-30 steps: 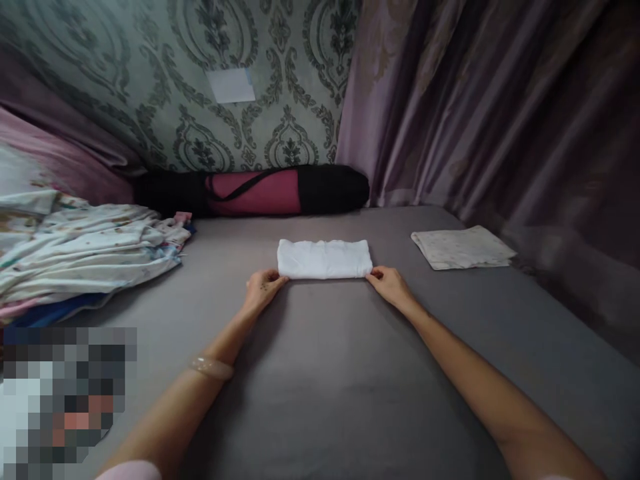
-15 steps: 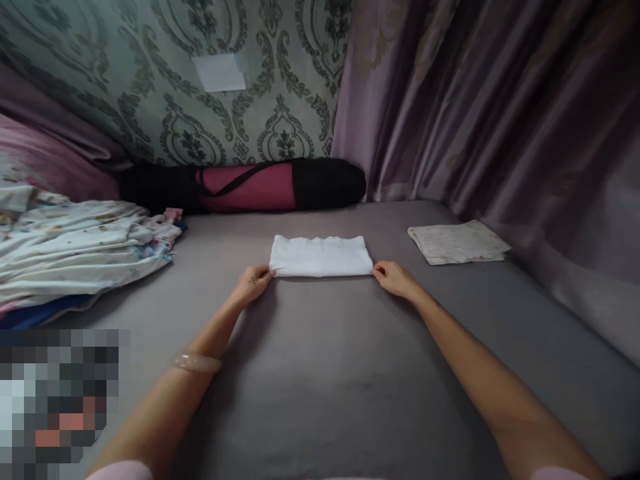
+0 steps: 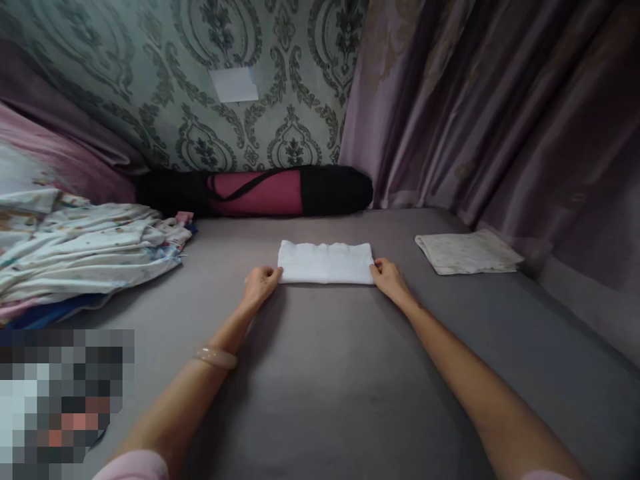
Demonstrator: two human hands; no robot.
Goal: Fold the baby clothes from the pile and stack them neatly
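Observation:
A folded white cloth lies flat as a wide rectangle on the grey bed sheet, its far edge slightly wavy. At its near left corner, my left hand pinches the side between thumb and fingers; a pale bangle circles that wrist. On the opposite side, my right hand is closed on the right edge close to the near corner. The fingertips of both hands are partly hidden against the fabric.
A folded pale patterned cloth lies to the right. Rumpled printed fabric is heaped at the left. A long black and dark pink bag lies along the patterned wall. Purple curtains hang at the right. The lower left corner is pixelated.
The view has shifted slightly, so everything sits a little lower and further right. Both hands stay at the white cloth's sides, the right one now a bit higher along its edge.

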